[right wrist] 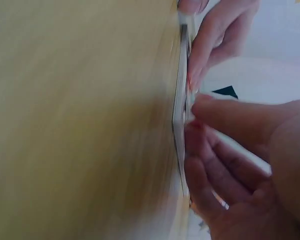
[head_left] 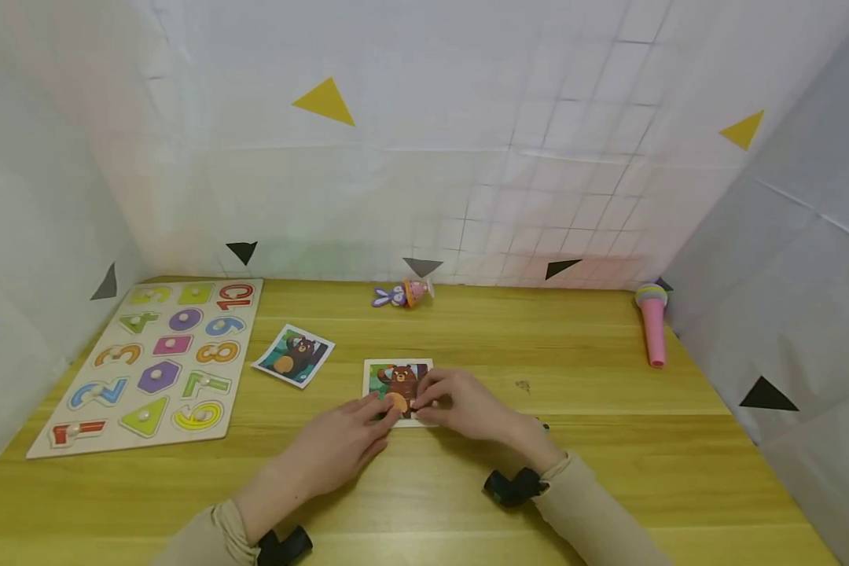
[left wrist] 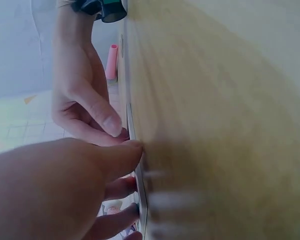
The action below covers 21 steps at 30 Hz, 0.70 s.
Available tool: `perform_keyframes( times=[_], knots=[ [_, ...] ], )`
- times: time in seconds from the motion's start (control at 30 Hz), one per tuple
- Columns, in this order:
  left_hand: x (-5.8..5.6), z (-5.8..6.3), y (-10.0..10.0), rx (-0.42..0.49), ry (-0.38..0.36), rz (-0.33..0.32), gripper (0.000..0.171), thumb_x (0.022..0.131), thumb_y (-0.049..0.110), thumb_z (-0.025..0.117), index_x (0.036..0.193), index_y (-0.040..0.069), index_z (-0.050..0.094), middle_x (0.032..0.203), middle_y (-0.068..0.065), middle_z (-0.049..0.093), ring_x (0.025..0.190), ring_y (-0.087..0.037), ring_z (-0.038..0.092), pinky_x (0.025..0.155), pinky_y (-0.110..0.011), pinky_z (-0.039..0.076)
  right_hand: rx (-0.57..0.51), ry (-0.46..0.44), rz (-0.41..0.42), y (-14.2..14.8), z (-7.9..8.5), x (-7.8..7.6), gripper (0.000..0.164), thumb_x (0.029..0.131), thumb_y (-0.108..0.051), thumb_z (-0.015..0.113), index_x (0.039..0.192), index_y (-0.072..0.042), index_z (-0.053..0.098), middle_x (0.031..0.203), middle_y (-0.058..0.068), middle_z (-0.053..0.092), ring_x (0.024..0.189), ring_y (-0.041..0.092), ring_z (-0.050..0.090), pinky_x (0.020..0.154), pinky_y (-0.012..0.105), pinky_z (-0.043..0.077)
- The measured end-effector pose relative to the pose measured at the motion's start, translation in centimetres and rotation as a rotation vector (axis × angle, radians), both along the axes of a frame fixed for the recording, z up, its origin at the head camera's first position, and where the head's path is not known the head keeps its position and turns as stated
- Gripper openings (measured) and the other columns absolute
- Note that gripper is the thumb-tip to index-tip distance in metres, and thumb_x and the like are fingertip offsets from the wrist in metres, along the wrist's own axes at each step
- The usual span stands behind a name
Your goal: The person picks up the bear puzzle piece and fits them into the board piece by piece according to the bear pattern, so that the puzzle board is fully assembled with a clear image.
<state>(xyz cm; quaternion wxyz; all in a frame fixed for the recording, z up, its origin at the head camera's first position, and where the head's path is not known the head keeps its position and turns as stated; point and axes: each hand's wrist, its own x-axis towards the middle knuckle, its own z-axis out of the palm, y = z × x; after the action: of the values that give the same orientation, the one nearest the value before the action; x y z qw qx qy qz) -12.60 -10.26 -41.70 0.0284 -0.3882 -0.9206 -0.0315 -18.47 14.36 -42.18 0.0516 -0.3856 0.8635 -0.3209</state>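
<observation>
A small bear-picture jigsaw puzzle (head_left: 400, 376) in a pale frame lies flat on the table, in front of the person. My left hand (head_left: 332, 444) rests its extended fingertips on the lower left of the picture. At the puzzle's lower right, my right hand (head_left: 470, 405) pinches a small puzzle piece (head_left: 415, 406) between thumb and fingers, mostly hidden by them. From the side, the right wrist view shows the thumb and fingers meeting at the board's edge (right wrist: 179, 112). A loose card (head_left: 293, 356) with a similar bear picture lies to the left of the puzzle.
A number-and-shape peg board (head_left: 148, 365) lies at the left. Near the back wall is a small bunny toy (head_left: 403, 294). A pink toy microphone (head_left: 653, 326) lies at the far right. A small dark green thing (head_left: 545, 425) shows partly behind the right wrist.
</observation>
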Motion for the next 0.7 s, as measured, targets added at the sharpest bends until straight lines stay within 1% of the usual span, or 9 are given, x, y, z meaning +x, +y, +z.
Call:
perform_keyframes(
  times=[0.07, 0.13, 0.27, 0.37, 0.47, 0.57, 0.63, 0.7],
  knots=[
    [0.1, 0.0, 0.2, -0.025, -0.005, 0.008, 0.045, 0.105, 0.033, 0.052, 0.145, 0.013, 0.055, 0.148, -0.007, 0.053, 0.136, -0.03, 0.05, 0.109, -0.044, 0.046, -0.002, -0.018, 0.005, 0.4, 0.2, 0.1, 0.01, 0.092, -0.014, 0.074, 0.099, -0.012, 0.08, 0.101, -0.005, 0.067, 0.093, 0.01, 0.061, 0.085, 0.029, 0.053],
    [0.2, 0.0, 0.2, -0.032, -0.003, 0.01, 0.045, 0.105, 0.034, 0.052, 0.145, 0.013, 0.055, 0.148, -0.007, 0.052, 0.137, -0.03, 0.048, 0.111, -0.043, 0.044, -0.002, -0.025, 0.011, 0.7, 0.4, 0.1, 0.011, 0.092, -0.015, 0.073, 0.101, -0.012, 0.079, 0.105, -0.005, 0.068, 0.098, 0.011, 0.063, 0.089, 0.031, 0.053],
    [0.2, 0.0, 0.2, -0.005, -0.02, -0.016, 0.046, 0.105, 0.031, 0.051, 0.146, 0.009, 0.053, 0.152, -0.008, 0.048, 0.141, -0.029, 0.043, 0.114, -0.043, 0.04, -0.013, -0.042, 0.02, 1.3, 0.6, 0.4, 0.016, 0.093, -0.017, 0.073, 0.107, -0.012, 0.078, 0.113, -0.003, 0.07, 0.108, 0.014, 0.064, 0.096, 0.034, 0.053],
    [0.0, -0.1, 0.1, 0.039, -0.058, -0.038, 0.045, 0.106, 0.026, 0.051, 0.146, 0.006, 0.052, 0.155, -0.009, 0.044, 0.14, -0.027, 0.046, 0.109, -0.043, 0.046, -0.052, -0.065, 0.03, 1.9, 0.8, 0.6, 0.02, 0.093, -0.016, 0.073, 0.112, -0.012, 0.077, 0.118, 0.0, 0.071, 0.113, 0.017, 0.064, 0.099, 0.036, 0.052],
    [-0.4, -0.1, 0.0, 0.072, -0.111, -0.04, 0.043, 0.105, 0.018, 0.052, 0.147, 0.007, 0.052, 0.156, -0.009, 0.044, 0.133, -0.027, 0.054, 0.097, -0.042, 0.054, -0.084, -0.107, 0.01, 2.9, 0.9, 0.7, 0.024, 0.092, -0.016, 0.073, 0.117, -0.013, 0.075, 0.122, 0.001, 0.07, 0.115, 0.017, 0.064, 0.099, 0.038, 0.052],
    [-0.8, -0.2, -0.1, 0.09, -0.164, -0.032, 0.043, 0.104, 0.011, 0.052, 0.147, 0.009, 0.052, 0.157, -0.006, 0.043, 0.125, -0.028, 0.061, 0.09, -0.042, 0.057, -0.079, -0.132, -0.05, 4.4, 0.9, 0.8, 0.026, 0.093, -0.021, 0.073, 0.118, -0.017, 0.074, 0.124, -0.004, 0.068, 0.116, 0.015, 0.063, 0.1, 0.039, 0.052],
    [-1.0, -0.2, -0.1, 0.088, -0.181, -0.027, 0.045, 0.103, 0.007, 0.052, 0.147, 0.011, 0.052, 0.157, -0.005, 0.043, 0.121, -0.029, 0.063, 0.089, -0.042, 0.057, -0.068, -0.136, -0.081, 5.6, 0.9, 0.7, 0.026, 0.093, -0.024, 0.073, 0.118, -0.018, 0.074, 0.123, -0.006, 0.068, 0.115, 0.015, 0.063, 0.099, 0.041, 0.052],
    [-1.1, -0.1, -0.2, 0.087, -0.183, -0.028, 0.046, 0.101, 0.004, 0.053, 0.147, 0.011, 0.052, 0.156, -0.005, 0.044, 0.119, -0.03, 0.064, 0.088, -0.043, 0.058, -0.061, -0.138, -0.104, 6.9, 1.0, 0.7, 0.026, 0.092, -0.026, 0.074, 0.117, -0.018, 0.074, 0.121, -0.006, 0.067, 0.114, 0.016, 0.063, 0.098, 0.044, 0.052]
  ],
)
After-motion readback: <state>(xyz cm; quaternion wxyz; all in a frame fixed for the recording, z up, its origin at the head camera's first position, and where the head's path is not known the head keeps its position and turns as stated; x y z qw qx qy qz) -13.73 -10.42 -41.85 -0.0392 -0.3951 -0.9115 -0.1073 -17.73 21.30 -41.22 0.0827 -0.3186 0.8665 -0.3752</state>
